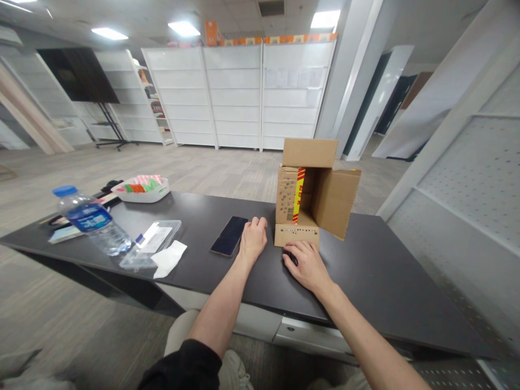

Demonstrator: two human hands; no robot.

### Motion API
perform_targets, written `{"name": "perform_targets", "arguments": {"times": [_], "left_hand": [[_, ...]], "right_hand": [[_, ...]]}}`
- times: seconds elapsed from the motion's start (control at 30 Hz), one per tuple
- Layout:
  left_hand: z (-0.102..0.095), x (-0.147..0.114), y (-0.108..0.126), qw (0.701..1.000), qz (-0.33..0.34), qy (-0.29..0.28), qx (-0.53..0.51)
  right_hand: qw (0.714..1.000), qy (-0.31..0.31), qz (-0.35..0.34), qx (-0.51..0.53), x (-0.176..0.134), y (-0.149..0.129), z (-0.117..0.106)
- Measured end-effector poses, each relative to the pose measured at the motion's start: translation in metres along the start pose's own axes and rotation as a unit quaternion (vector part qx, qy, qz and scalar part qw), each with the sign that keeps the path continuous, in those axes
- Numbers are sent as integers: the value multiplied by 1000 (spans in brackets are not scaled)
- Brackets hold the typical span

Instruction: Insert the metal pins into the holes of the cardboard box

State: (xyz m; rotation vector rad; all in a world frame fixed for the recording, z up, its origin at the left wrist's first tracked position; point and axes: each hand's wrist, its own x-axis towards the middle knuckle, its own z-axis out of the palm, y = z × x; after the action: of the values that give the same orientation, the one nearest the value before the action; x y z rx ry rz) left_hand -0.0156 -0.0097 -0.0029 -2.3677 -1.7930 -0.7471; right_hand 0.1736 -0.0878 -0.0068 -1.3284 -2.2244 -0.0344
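Note:
My left hand (254, 238) rests on the dark table just right of a black phone (229, 236), its fingers loosely bent and slightly apart. Nothing shows in it. My right hand (306, 264) is curved over a small black computer mouse (291, 257), mostly covered by the palm and fingers. Right behind that hand stands an opened cardboard box (287, 195) with its mouth toward me. One flap points up, one swings out to the right, and the lower flap (296, 234), with a row of small holes, hangs down near my right fingertips. Yellow-red tape runs along the box's left inner edge.
To the left are a water bottle (95, 219) with a blue cap, a clear plastic case (156, 238), a white tissue (169, 259) and a white basket (142, 194) of colourful packets. The dark table's (385, 271) front edge lies beneath my forearms. White shelving (233, 97) stands beyond.

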Motion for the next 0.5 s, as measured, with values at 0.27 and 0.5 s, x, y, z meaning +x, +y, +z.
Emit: {"name": "perform_targets", "arguments": {"times": [0.27,0.5], "left_hand": [[2,1,-1,1000,5,1,3],[2,0,-1,1000,-1,3,2]], "right_hand": [[1000,-4,2,7,0,-1,-1],[999,-14,-16,29,-2,-4,-4]]}}
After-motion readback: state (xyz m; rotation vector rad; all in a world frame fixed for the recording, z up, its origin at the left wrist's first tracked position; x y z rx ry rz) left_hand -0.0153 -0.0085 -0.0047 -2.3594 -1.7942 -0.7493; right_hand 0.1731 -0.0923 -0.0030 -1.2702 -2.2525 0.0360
